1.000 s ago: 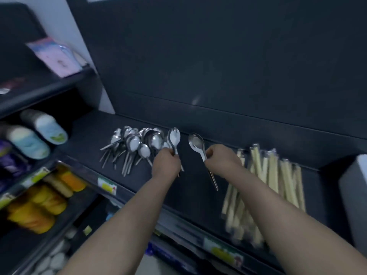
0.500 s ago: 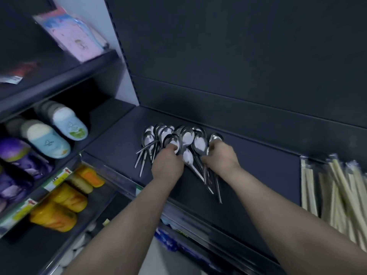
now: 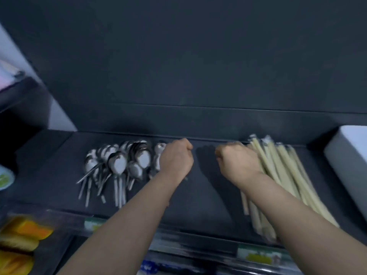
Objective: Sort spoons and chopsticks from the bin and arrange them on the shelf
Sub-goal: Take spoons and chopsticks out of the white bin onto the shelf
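Head view: frame is motion-blurred and fine detail is poor.

- Dark shelf [image 3: 206,197] runs left to right, with a dark back panel [image 3: 198,66] behind it.
- Spoons [image 3: 119,162]: a metal pile on the left half of the shelf. The bowls point far and the handles fan out toward the near edge, overlapping each other. One spoon at the right edge of the pile is partly hidden by the left hand.
- Chopsticks [image 3: 286,175]: a pale bundle on the right half of the shelf, lying far to near and angled slightly right at the near end. The right forearm covers part of it.
- Left hand [image 3: 175,158]: over the shelf just right of the spoon pile, back of hand up, fingers curled under. I can't tell whether anything is held, since the palm side is hidden.
- Right hand [image 3: 238,162]: at the far left corner of the chopstick bundle, touching or just beside it, also curled into a fist. I can't tell whether it is gripping the sticks.
- There is a bare strip of shelf between the two hands.
- White box [image 3: 349,155] sits at the right end of the shelf, just beside the chopsticks.
- Price labels [image 3: 258,255] are on the near rail.
- Orange packs [image 3: 23,231] are on a lower shelf at near left.
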### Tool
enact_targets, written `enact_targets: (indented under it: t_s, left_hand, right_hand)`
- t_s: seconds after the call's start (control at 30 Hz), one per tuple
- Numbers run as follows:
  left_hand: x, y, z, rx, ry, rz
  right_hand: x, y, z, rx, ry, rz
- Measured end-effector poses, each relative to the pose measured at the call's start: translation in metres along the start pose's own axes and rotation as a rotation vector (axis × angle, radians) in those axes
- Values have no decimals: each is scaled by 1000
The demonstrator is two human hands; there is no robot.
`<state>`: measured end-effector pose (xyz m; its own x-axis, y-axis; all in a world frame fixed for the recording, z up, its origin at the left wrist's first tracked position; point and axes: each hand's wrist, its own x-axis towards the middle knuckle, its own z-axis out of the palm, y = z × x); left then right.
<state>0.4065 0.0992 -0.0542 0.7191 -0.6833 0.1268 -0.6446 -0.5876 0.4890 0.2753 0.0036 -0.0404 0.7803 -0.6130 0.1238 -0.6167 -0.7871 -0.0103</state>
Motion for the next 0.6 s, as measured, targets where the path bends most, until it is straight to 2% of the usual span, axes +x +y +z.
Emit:
enact_targets:
  t_s: [0.1, 0.3, 0.5, 0.6]
  left_hand:
    - [-1, 64, 24, 11, -72, 152]
    - [-30, 210, 70, -78, -128, 394]
    - [-77, 340, 117, -160, -161, 535]
    - [-89, 384, 148, -95, -255, 538]
  right_hand:
    - [-27, 60, -12, -78, 104, 113]
    - [-98, 185, -41, -59, 179, 379]
    - [-154, 300, -53, -25, 176, 484]
    - [-174, 357, -52, 54, 71, 546]
